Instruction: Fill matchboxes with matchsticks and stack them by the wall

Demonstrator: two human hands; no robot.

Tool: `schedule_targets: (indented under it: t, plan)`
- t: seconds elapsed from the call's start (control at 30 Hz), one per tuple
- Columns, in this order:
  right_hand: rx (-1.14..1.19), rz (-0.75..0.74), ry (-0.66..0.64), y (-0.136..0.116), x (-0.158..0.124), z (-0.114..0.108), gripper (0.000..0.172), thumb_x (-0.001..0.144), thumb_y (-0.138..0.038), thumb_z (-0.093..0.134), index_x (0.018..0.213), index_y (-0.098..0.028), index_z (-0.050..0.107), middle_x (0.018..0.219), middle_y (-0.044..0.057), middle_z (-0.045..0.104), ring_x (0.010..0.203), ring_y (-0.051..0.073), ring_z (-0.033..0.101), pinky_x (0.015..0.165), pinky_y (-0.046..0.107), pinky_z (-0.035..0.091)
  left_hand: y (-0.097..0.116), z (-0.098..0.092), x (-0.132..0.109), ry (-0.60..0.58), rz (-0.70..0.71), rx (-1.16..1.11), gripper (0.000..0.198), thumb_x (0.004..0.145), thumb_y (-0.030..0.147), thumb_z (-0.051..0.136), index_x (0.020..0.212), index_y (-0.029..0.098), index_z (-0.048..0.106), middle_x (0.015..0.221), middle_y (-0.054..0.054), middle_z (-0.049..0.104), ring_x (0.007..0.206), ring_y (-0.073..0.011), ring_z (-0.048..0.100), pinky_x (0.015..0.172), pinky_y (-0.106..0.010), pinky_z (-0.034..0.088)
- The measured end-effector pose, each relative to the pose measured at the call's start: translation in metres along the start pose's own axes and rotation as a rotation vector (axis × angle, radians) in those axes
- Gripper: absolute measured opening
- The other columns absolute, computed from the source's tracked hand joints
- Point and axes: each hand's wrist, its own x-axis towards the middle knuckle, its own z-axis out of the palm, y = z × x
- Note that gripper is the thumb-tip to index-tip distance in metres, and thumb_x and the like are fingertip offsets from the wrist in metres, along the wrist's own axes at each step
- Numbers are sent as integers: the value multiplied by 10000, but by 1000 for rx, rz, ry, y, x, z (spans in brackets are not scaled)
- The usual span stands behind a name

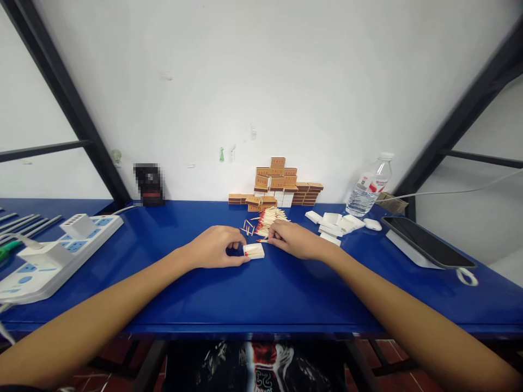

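A blue counter point(245, 299) spans the frame, a white power strip point(76, 247) at far left. Stacked brown matchboxes point(277, 182) stand along its back edge, right of centre; a dark phone point(427, 243) is at far right. Mid-frame, the left hand point(216, 246) curls narrowly, thumb and fingers holding a small tray. The right hand point(292, 238), just beside, is bunched, fingertips pinching matches point(262, 240). A bottle point(370, 189) stands centre right. A match pile point(269, 220) lies behind the white tray point(256, 250), which contains several matchsticks point(254, 251).
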Motion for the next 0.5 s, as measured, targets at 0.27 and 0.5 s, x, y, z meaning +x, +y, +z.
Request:
schedule_targets:
  t: [0.27, 0.5]
  plan:
    - [49, -11, 17, 2, -4, -7, 119, 1039, -187, 549, 970, -167, 644, 981, 92, 683, 867, 205, 597, 748, 287, 408, -1, 2, 0, 8, 8, 0, 267, 905, 441, 725, 979, 187, 758, 837, -13, 692, 717, -151, 619, 675, -278, 444]
    - [119, -106, 73, -11, -9, -8, 123, 1052, -251, 567, 959, -181, 608, 971, 69, 652, 856, 195, 569, 737, 289, 405, 0, 2, 0, 24, 8, -10, 262, 906, 437, 723, 973, 186, 759, 818, -9, 688, 703, -145, 614, 672, -275, 445]
